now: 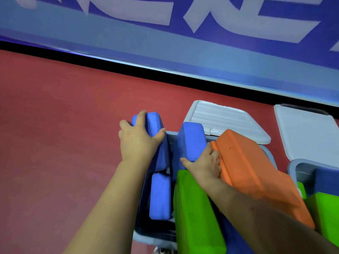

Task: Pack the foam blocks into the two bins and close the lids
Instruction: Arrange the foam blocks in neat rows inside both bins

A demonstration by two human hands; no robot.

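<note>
Foam blocks crowd the nearer bin (171, 135), most of them standing on end and sticking up past its rim. Left hand (136, 138) grips a blue block (156, 125) at the bin's left edge; fingers curl over the top, thumb wraps the right side. This block leans against the bin's left wall, its upper part well above the rim.

Right hand (205, 165) presses against an orange block (251, 165), fingers tucked along its left edge, thumb spread toward a second blue block (190, 142) that stands upright in the middle of the bin. Whether the fingers truly clamp the orange block or only push on it cannot be told. The orange block lies tilted across the right side of the bin, over its rim.

A smaller blue block (159, 196) sits lower, inside the bin on the left. A green block (196, 213) stands just beside it, under the right forearm.

Lid of this bin (225, 118), pale grey and ribbed, hangs open behind it.

Second bin (295, 167) at far right, lid (308, 132) also open; another green block (324, 208) shows inside it.

Both bins rest on a red floor (64, 125). Beyond runs a blue wall (165, 52) with large white lettering.
</note>
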